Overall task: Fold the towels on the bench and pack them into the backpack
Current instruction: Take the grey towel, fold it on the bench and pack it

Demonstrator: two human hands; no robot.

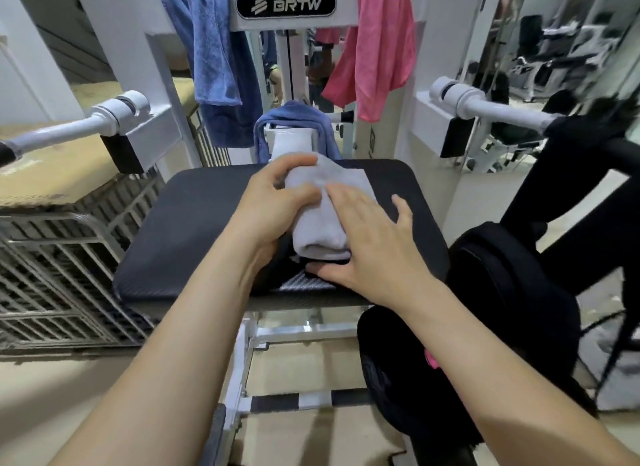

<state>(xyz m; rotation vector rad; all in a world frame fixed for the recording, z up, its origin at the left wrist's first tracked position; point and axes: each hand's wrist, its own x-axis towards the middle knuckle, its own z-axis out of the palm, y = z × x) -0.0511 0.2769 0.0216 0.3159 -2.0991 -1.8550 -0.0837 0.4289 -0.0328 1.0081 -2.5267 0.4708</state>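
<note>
A pale grey towel (pixel 322 226) lies folded into a narrow bundle in the middle of the black padded bench (pixel 194 223). My left hand (pixel 273 202) grips the towel's left side and far end. My right hand (pixel 374 243) lies flat with fingers spread on the towel's right side, its thumb under the near fold. A blue towel (pixel 214 60) and a pink towel (pixel 381 49) hang from the machine frame behind the bench. Another blue towel (pixel 298 119) drapes over a white post just past the bench. The black backpack (pixel 491 313) stands on the floor at the right of the bench.
White machine arms (pixel 117 115) stick out left and right above the bench. A metal wire cage (pixel 62 264) topped with cardboard stands at the left. A person's black-clad leg (pixel 581 202) is at the right, near the backpack. White frame bars run under the bench.
</note>
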